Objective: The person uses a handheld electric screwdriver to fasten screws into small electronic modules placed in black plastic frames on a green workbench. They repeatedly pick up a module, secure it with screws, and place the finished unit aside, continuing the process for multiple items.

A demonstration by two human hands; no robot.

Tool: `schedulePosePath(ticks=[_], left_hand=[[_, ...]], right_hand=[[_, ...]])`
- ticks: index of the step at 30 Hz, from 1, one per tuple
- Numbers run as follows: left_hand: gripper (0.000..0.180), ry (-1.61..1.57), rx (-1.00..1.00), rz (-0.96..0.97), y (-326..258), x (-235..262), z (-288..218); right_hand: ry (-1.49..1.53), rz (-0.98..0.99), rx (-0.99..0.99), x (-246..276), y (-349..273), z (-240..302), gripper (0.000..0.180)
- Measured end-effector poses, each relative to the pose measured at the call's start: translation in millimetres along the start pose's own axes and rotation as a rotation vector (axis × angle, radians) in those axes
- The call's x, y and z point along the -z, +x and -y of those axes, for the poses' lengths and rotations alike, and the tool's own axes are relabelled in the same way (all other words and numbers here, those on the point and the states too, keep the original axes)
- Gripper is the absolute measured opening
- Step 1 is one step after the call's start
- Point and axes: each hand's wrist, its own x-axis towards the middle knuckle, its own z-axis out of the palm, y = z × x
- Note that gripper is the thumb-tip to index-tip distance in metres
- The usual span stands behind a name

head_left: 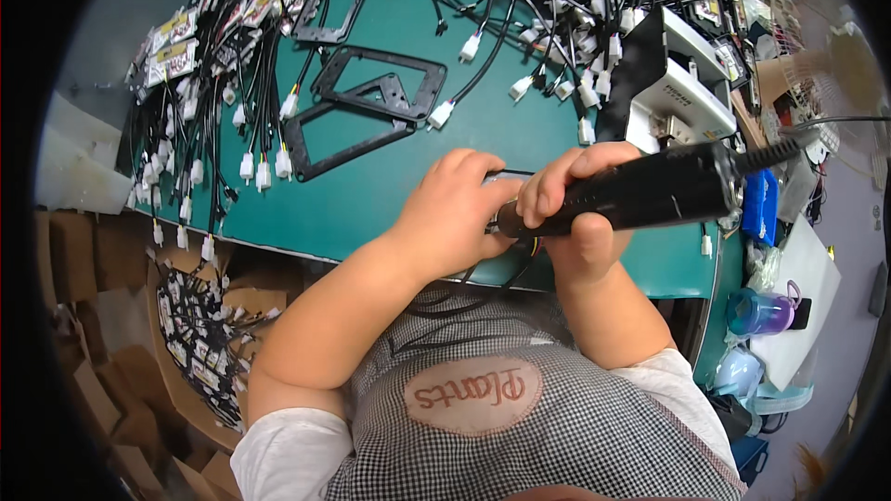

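My right hand [585, 209] is wrapped round a black electric screwdriver [668, 187], which lies nearly level with its cord leading off to the right. Its tip points left, toward my left hand [445, 213]. The fingers of my left hand are bent round a small dark-edged part at the front of the green table [371, 213]. Most of that part is hidden by both hands, so its kind does not show. Dark cables [483, 292] hang below the hands, over the table's front edge, against my checked apron [436, 343].
Black rectangular frames [432, 93] lie beyond my hands. Bundles of wired modules with white connectors [264, 174] line the left and far sides. A white-and-black metal fixture [682, 102] stands at right. A box of similar modules [200, 334] sits lower left; a purple-blue bottle [761, 312] lies at right.
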Motion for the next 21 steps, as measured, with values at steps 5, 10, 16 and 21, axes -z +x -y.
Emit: schedulePosePath(ticks=[5, 10, 16, 21], left_hand=[[0.052, 0.126, -0.094, 0.108, 9, 30, -6], [0.050, 0.389, -0.451, 0.013, 63, 110, -2], [0.047, 0.908, -0.381, -0.451, 216, 195, -34], [0.041, 0.853, -0.159, -0.575, 261, 204, -3]], right_hand=[[0.137, -0.040, -0.104, 2, 12, 17, 0.053], [0.286, 0.088, 0.095, 22, 36, 63, 0.064], [0.442, 0.077, -0.040, 35, 41, 56, 0.061], [0.335, -0.026, -0.044, 38, 36, 57, 0.060]])
